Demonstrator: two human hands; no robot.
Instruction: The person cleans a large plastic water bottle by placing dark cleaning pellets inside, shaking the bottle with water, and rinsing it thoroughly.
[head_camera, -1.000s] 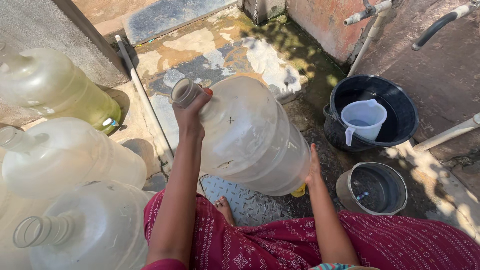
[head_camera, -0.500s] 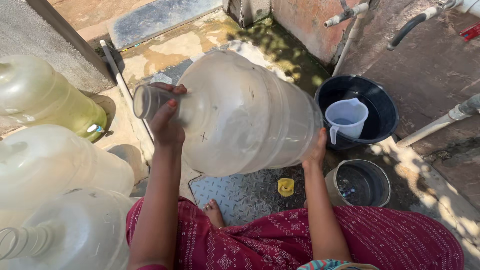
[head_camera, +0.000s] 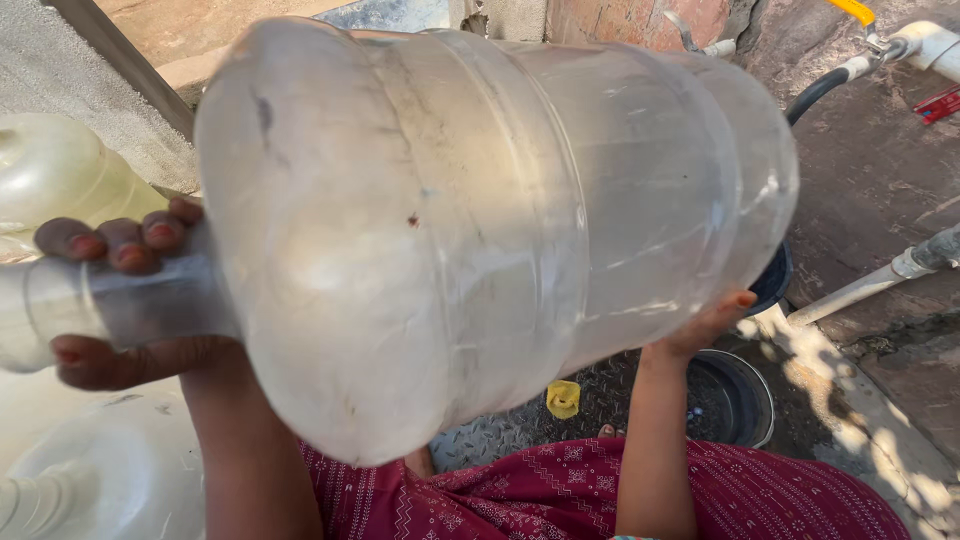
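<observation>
Lifted off the ground since a moment ago, the big clear jug (head_camera: 480, 220) now lies sideways, left hand (head_camera: 120, 300) wrapped around its neck, right hand (head_camera: 700, 325) spread under its base.

A large water jug (head_camera: 480, 230) lies on its side across the middle of the view, neck to the left, base to the right; the left hand (head_camera: 120, 300) wraps the neck, the right hand (head_camera: 700, 325) props the base from below; other jugs (head_camera: 60, 190) sit behind and below the left hand; under the raised jug a small cap (head_camera: 563, 398) lies on a metal plate (head_camera: 500, 430), with a small bucket (head_camera: 735, 400) just right of it; a basin's rim (head_camera: 775, 280) shows behind the jug's base; pipes (head_camera: 880, 280) run along the ground at far right.
</observation>
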